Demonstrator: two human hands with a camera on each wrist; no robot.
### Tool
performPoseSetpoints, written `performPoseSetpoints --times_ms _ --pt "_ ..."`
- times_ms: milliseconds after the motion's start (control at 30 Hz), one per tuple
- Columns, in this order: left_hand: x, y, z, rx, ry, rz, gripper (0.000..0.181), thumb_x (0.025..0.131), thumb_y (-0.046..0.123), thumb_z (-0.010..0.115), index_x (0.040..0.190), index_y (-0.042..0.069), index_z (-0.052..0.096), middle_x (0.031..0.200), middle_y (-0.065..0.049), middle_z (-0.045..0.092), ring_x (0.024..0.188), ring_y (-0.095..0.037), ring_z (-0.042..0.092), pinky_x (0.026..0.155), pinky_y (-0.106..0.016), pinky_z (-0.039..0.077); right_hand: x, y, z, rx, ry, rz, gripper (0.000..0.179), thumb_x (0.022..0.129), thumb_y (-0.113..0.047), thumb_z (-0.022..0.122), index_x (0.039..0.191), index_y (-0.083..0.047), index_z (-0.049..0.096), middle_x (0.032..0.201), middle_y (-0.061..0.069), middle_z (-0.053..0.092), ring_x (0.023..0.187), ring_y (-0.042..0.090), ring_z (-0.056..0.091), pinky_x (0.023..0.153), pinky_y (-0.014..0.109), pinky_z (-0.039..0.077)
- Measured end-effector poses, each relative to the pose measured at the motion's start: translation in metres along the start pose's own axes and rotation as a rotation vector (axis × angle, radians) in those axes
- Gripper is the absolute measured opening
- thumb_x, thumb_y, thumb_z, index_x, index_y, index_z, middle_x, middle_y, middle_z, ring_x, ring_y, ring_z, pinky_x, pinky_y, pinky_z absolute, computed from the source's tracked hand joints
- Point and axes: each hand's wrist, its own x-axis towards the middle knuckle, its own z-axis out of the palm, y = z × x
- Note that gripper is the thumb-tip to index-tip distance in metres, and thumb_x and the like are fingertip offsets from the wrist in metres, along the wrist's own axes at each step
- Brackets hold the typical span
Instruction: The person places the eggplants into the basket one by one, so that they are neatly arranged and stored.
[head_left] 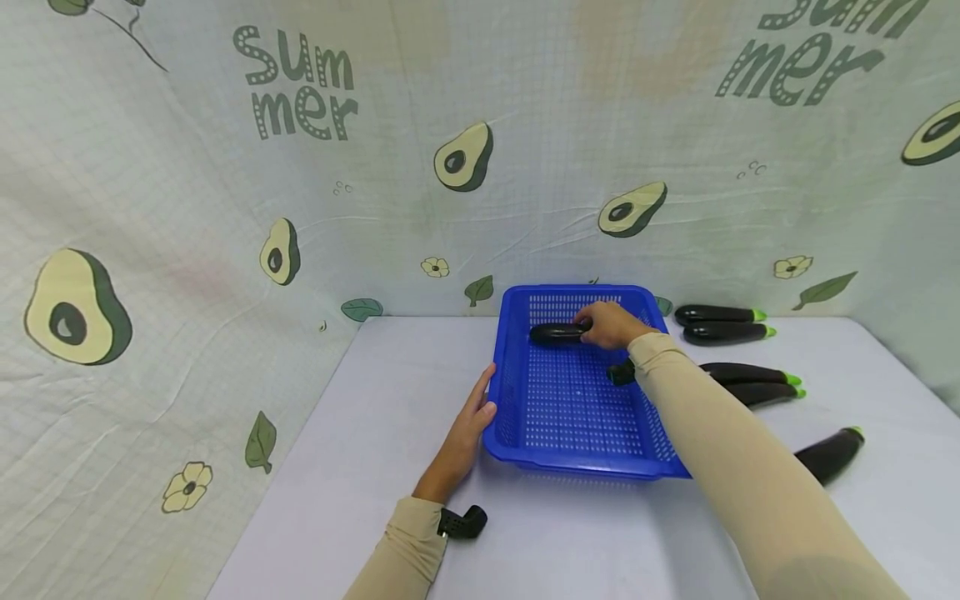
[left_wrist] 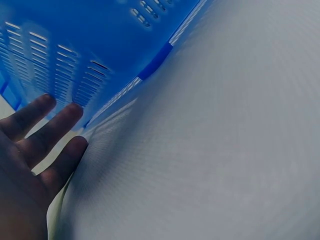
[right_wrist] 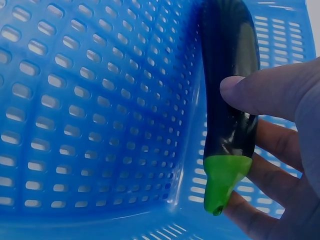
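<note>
Right hand [head_left: 611, 325] pinches glossy black, green-capped long eggplant [head_left: 557, 334] inside rectangular blue perforated-plastic basket [head_left: 585, 468] near far wall, left hand [head_left: 467, 425], fingers spread, touches basket's side, gripping nothing; likely placing step, next move calls for right-hand release.

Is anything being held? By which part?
The right hand grips an eggplant by its dark body, towards the green stem end; the left hand rests against the basket.

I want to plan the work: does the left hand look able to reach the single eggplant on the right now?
Probably not directly: the blue basket and right sleeve lie between the left hand and that eggplant.
</note>
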Motion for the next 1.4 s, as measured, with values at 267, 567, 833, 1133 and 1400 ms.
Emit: performPoseSetpoints --times_ms 267,567,833,1133,1400 --pt "0.000 0.002 0.000 -0.019 -0.008 -0.003 0.061 0.105 0.034 0.037 0.162 0.033 0.015 0.166 0.005 0.013 0.149 -0.032 0.021 0.116 -0.063 0.013 0.001 0.001 0.002 0.001 0.003 0.015 0.037 0.088 -0.005 0.070 0.124 0.004 0.067 0.114 0.024 0.069 0.112 0.040 0.062 0.097 0.055 0.046" --pt "0.001 0.001 0.000 -0.011 -0.007 0.004 0.061 0.105 0.034 0.037 0.161 0.034 0.015 0.166 0.006 0.013 0.149 -0.031 0.021 0.116 -0.062 0.013 0.003 0.001 0.002 -0.014 0.015 0.020 0.036 0.088 -0.005 0.070 0.123 0.004 0.068 0.111 0.023 0.069 0.108 0.039 0.063 0.095 0.055 0.047" --pt "0.001 0.000 0.001 0.006 0.000 -0.012 0.062 0.103 0.039 0.037 0.161 0.035 0.015 0.166 0.007 0.011 0.149 -0.033 0.020 0.115 -0.065 0.013 0.003 0.002 0.001 -0.023 0.024 0.023 0.036 0.090 -0.006 0.069 0.125 0.004 0.066 0.115 0.025 0.068 0.110 0.041 0.063 0.093 0.055 0.049" --pt "0.002 0.002 0.002 0.012 0.005 -0.008 0.061 0.104 0.039 0.037 0.161 0.034 0.015 0.166 0.006 0.012 0.149 -0.033 0.019 0.116 -0.064 0.013 -0.005 -0.001 -0.017 0.053 0.109 0.023 0.034 0.090 -0.007 0.069 0.123 0.004 0.067 0.112 0.024 0.070 0.104 0.039 0.066 0.089 0.053 0.051" --pt "-0.001 0.002 0.001 0.038 0.020 -0.013 0.063 0.104 0.038 0.037 0.162 0.030 0.016 0.167 0.002 0.012 0.150 -0.038 0.014 0.114 -0.067 0.010 -0.030 -0.014 -0.041 0.178 0.134 -0.017 0.035 0.095 -0.009 0.066 0.126 0.006 0.064 0.115 0.024 0.068 0.108 0.038 0.064 0.090 0.053 0.051"
